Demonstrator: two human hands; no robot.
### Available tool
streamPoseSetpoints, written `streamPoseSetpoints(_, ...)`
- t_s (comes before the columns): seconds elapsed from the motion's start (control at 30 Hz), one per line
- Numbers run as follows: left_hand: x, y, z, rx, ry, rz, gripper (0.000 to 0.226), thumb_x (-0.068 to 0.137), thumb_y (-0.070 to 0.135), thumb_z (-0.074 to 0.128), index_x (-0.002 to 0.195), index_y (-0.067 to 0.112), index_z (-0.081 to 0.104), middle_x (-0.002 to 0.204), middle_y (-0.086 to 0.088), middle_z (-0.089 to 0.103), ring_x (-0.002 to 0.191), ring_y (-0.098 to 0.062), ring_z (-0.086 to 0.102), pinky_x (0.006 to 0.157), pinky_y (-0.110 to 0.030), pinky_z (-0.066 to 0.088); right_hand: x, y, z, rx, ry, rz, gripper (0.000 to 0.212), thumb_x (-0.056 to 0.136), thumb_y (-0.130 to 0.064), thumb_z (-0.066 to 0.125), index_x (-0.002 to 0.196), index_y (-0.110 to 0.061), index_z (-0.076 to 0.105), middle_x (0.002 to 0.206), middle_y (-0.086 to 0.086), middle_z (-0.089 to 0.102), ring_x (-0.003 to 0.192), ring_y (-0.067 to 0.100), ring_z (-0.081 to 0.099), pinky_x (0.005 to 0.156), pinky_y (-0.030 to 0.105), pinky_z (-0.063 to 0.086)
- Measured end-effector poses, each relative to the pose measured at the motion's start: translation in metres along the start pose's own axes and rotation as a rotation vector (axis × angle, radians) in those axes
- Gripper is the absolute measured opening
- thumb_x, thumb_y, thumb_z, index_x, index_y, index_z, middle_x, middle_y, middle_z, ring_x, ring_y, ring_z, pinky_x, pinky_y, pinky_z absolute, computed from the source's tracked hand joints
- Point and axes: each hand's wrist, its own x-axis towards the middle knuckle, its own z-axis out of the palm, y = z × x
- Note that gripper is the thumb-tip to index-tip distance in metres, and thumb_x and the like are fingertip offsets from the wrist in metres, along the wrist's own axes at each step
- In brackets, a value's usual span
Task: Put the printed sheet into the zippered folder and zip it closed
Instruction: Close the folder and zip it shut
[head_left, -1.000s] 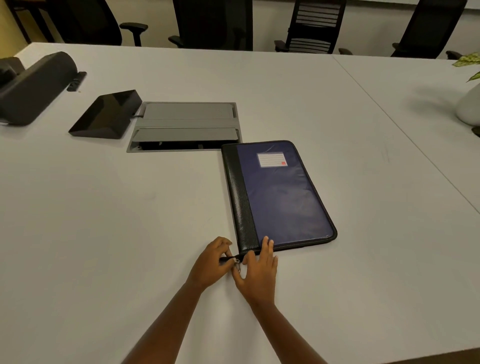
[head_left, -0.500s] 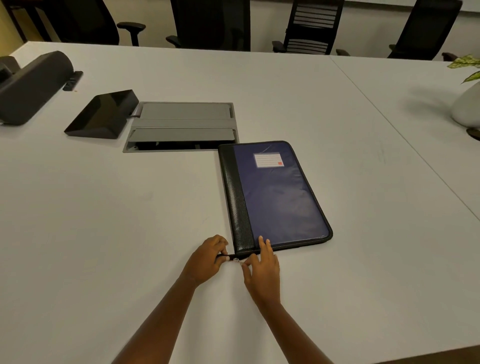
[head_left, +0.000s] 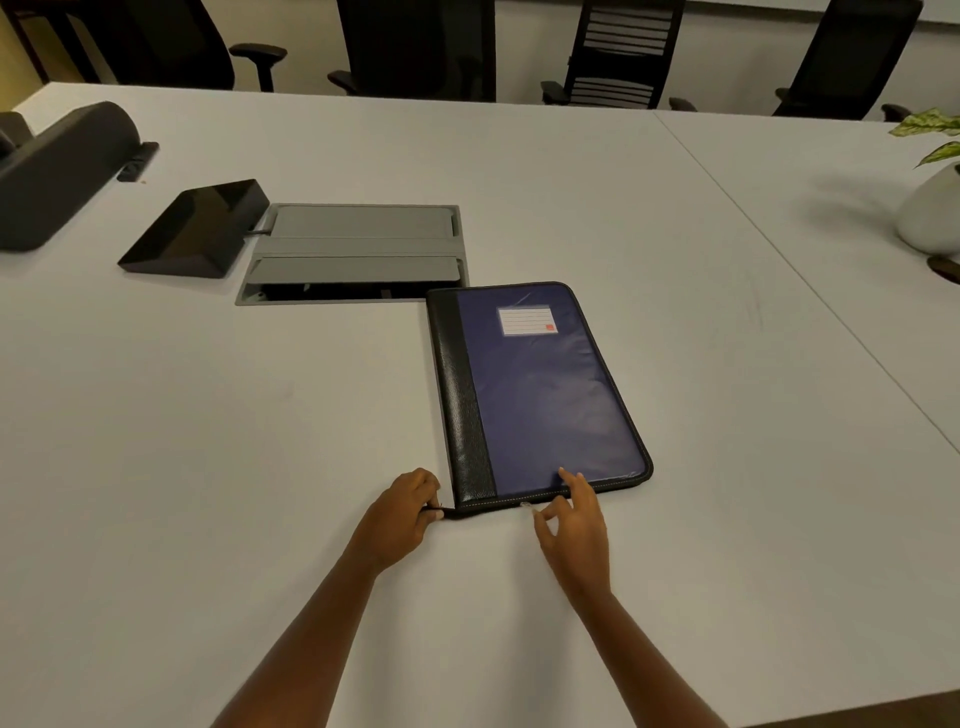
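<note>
View from the head camera. A zippered folder (head_left: 550, 395) is shown lying flat and closed on the white counter (head_left: 208, 441). Its black spine strip (head_left: 462, 400) is turned to the left. Its blue cover faces up, and a white lined label (head_left: 527, 320) is fixed to the cover near the far edge. The far left corner of the folder is laid over the near right corner of a grey cable box (head_left: 353, 249) recessed in the counter.

The left hand (head_left: 402, 512) is placed at the near left corner of the folder. Its fingers are curled, and a short black zipper tail (head_left: 435, 512) projecting from that corner is pinched between them.

The right hand (head_left: 576, 525) is set against the near edge. Its forefinger is laid on the rim of the cover and its thumb is brought just beside the silver zipper pull (head_left: 524, 504). Whether the pull is actually pinched cannot be told.

A black wedge-shaped device (head_left: 197, 228) is seen just beside the cable box on the left. Further left are a dark grey cylindrical unit (head_left: 62, 171) and a small black remote (head_left: 137, 161). A white plant pot (head_left: 930, 213) is stood at the right margin, well apart from the folder. Black office chairs (head_left: 618, 52) are ranged along the far side of the counter.
</note>
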Motion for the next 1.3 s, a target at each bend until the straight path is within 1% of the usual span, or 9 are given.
streamPoseSetpoints(0.17, 0.0, 0.0, 0.001, -0.011, 0.021, -0.007, 0.03, 0.08, 0.026, 0.043, 0.091, 0.003, 0.059, 0.106, -0.006, 0.058, 0.095, -0.007, 0.041, 0.083, -0.029, 0.045, 0.013, 0.024, -0.023, 0.008, 0.004, 0.042, 0.015, 0.075, -0.006, 0.07, 0.064, -0.003, 0.06, 0.132, 0.017, 0.053, 0.128, 0.036, 0.042, 0.1, 0.049, 0.042)
streamPoseSetpoints(0.33, 0.002, 0.001, 0.001, -0.026, 0.047, -0.021, 0.024, 0.081, 0.026, 0.055, 0.086, 0.004, 0.062, 0.106, -0.005, 0.059, 0.098, -0.01, 0.049, 0.081, -0.025, 0.043, 0.022, 0.039, -0.039, 0.022, 0.008, 0.086, 0.009, 0.078, -0.007, 0.068, 0.072, -0.002, 0.064, 0.129, 0.014, 0.054, 0.125, 0.035, 0.045, 0.095, 0.048, 0.047)
streamPoseSetpoints(0.43, 0.005, 0.013, -0.004, -0.045, 0.065, -0.015, 0.034, 0.077, 0.042, 0.052, 0.086, 0.011, 0.061, 0.104, 0.002, 0.058, 0.1, -0.014, 0.053, 0.08, -0.025, 0.045, 0.024, 0.041, -0.041, 0.029, 0.007, 0.088, 0.007, 0.079, -0.008, 0.067, 0.075, -0.002, 0.064, 0.129, 0.014, 0.053, 0.125, 0.032, 0.045, 0.097, 0.043, 0.044)
streamPoseSetpoints(0.53, 0.016, 0.037, -0.003, -0.014, 0.134, 0.048, 0.05, 0.075, 0.053, 0.039, 0.1, 0.014, 0.059, 0.11, 0.001, 0.058, 0.102, -0.012, 0.054, 0.082, -0.017, 0.041, 0.022, 0.041, -0.039, 0.03, 0.02, 0.101, 0.006, 0.08, -0.011, 0.066, 0.079, -0.005, 0.065, 0.133, 0.015, 0.05, 0.13, 0.033, 0.04, 0.103, 0.043, 0.039)
streamPoseSetpoints(0.67, 0.038, 0.078, 0.015, 0.142, 0.063, 0.139, 0.069, 0.081, 0.056, 0.03, 0.129, 0.012, 0.049, 0.14, -0.009, 0.046, 0.132, -0.023, 0.042, 0.107, -0.03, 0.034, 0.02, 0.039, -0.034, 0.01, 0.067, 0.093, 0.007, 0.077, -0.013, 0.069, 0.075, -0.007, 0.065, 0.132, 0.017, 0.052, 0.129, 0.036, 0.041, 0.102, 0.047, 0.039)
streamPoseSetpoints(0.8, 0.057, 0.111, 0.04, 0.411, -0.113, 0.137, 0.061, 0.097, 0.04, 0.035, 0.148, 0.013, 0.014, 0.158, -0.009, 0.009, 0.147, -0.025, 0.007, 0.12, -0.034, 0.008, 0.02, 0.036, -0.027, -0.017, 0.087, 0.104, 0.011, 0.075, -0.014, 0.072, 0.077, -0.006, 0.065, 0.129, 0.019, 0.055, 0.124, 0.038, 0.046, 0.098, 0.052, 0.043)
streamPoseSetpoints(0.97, 0.067, 0.128, 0.061, 0.555, -0.118, 0.082, 0.058, 0.1, 0.021, 0.036, 0.147, 0.003, 0.007, 0.156, -0.021, 0.007, 0.145, -0.034, 0.009, 0.118, -0.04, 0.018, 0.022, 0.042, -0.026, -0.031, 0.066, 0.119, 0.013, 0.075, -0.017, 0.073, 0.076, -0.007, 0.065, 0.128, 0.016, 0.057, 0.123, 0.036, 0.049, 0.098, 0.051, 0.043)
streamPoseSetpoints(1.17, 0.074, 0.12, 0.057, 0.707, -0.221, 0.204, 0.053, 0.101, 0.009, 0.03, 0.144, -0.009, 0.004, 0.15, -0.035, 0.011, 0.14, -0.046, 0.019, 0.112, -0.048, 0.03, 0.027, 0.046, -0.036, -0.12, 0.049, 0.037, 0.02, 0.061, -0.015, 0.083, 0.065, -0.01, 0.063, 0.117, 0.016, 0.065, 0.112, 0.039, 0.058, 0.087, 0.057, 0.047)
streamPoseSetpoints(1.3, 0.075, 0.115, 0.058, 0.796, -0.302, 0.233, 0.05, 0.102, 0.006, 0.027, 0.142, -0.013, 0.003, 0.148, -0.039, 0.011, 0.137, -0.05, 0.022, 0.108, -0.052, 0.034, 0.027, 0.059, -0.05, -0.079, 0.059, 0.096, 0.016, 0.068, -0.014, 0.078, 0.065, -0.008, 0.063, 0.122, 0.015, 0.061, 0.118, 0.037, 0.053, 0.094, 0.056, 0.042)
